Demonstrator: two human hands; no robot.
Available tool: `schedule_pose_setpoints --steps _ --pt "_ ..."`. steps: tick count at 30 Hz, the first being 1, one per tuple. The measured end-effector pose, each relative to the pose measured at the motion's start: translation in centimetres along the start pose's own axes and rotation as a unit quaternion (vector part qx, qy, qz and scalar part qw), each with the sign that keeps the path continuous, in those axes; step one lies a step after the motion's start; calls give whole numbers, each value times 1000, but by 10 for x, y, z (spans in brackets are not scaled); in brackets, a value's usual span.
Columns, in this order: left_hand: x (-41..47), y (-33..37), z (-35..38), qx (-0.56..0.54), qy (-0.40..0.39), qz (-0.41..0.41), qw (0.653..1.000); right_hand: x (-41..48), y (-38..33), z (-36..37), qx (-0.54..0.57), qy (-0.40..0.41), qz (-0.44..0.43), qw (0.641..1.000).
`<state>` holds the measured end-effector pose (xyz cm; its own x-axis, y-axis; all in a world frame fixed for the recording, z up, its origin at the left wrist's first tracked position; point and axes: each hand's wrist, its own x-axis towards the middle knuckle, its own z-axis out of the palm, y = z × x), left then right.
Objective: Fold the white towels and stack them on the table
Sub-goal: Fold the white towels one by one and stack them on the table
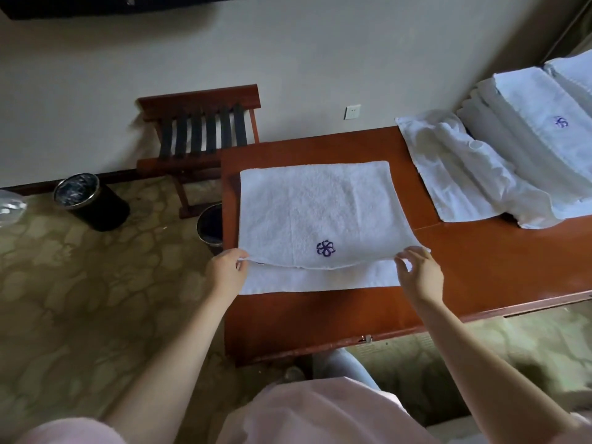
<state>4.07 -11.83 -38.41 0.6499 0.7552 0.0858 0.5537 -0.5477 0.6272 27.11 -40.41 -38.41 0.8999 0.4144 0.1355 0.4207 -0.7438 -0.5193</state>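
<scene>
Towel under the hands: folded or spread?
Folded once, the towel shows two layers; left hand and right hand pinch the upper one's corners.

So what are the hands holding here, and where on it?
The white towel, by the near edge of its folded-over top layer: the left hand pinches the left corner, the right hand the right corner.

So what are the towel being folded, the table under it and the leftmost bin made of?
Towel: probably cotton terry, matte, going by its nubby pile. Table: reddish wood or veneer, glossy varnish; it reflects light. Bin: shiny metal-looking rim; the black body could be plastic or painted metal.
</scene>
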Motion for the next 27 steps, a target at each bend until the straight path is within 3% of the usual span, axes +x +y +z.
schedule_pose_setpoints --steps 7,12,16,20,24,27 --pt "-28 -24 22 94 -82 -25 992 -18 25 22 -35 -96 48 994" --pt "-30 -35 33 102 -124 -15 987 -26 13 24 -159 -91 18 983" --pt "-38 -32 41 -6 -25 -82 996 -35 -15 37 -127 -80 -78 986" --pt "-36 -31 42 -171 19 -239 956 -40 -72 68 -58 -158 -212 963" --pt "-28 -37 41 -217 1 -314 924 -48 -120 108 -44 -281 -297 911" --pt "-20 -39 45 -195 -43 -343 918 -54 -140 130 -83 -310 -319 892"
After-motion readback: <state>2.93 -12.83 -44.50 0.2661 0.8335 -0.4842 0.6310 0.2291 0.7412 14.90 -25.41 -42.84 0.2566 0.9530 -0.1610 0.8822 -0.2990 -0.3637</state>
